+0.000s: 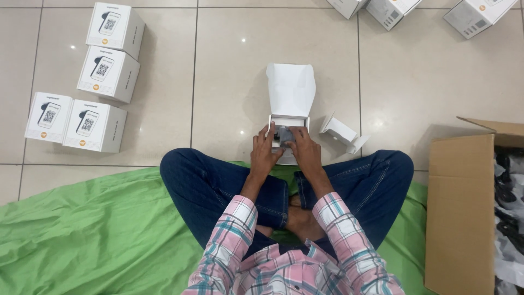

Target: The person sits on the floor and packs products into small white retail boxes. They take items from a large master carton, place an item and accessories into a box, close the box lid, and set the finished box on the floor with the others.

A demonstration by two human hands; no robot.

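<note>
Hands meet over one open white box (289, 121) on the tiled floor (234, 82), directly ahead of your crossed legs. Your left hand (264, 152) lies along the box's left edge with the fingers (269, 133) stretched forward. Your right hand (303, 148) covers the box's right side, fingers curled down onto a small dark and grey item (284, 136) in the mouth of the box. Both hands touch this item; whether either one has closed a grip on it cannot be told.

The box lid (291, 88) stands raised, plain white inside, just beyond your fingertips. A white cardboard insert (341, 133), folded and empty, lies just right of your right hand.

Well to the left of your left hand, four closed white cube boxes (87, 74) sit on the floor. Each carries a dark rounded device picture with a square code pattern on top and a small orange round mark. Far ahead and to the right of your fingers, three more white boxes (431, 12) lie at the frame edge.

A brown corrugated carton (461, 213) stands open well to the right of your right hand, holding dark items in clear wrap (510, 218). A green cloth (93, 235) spreads under your legs.
</note>
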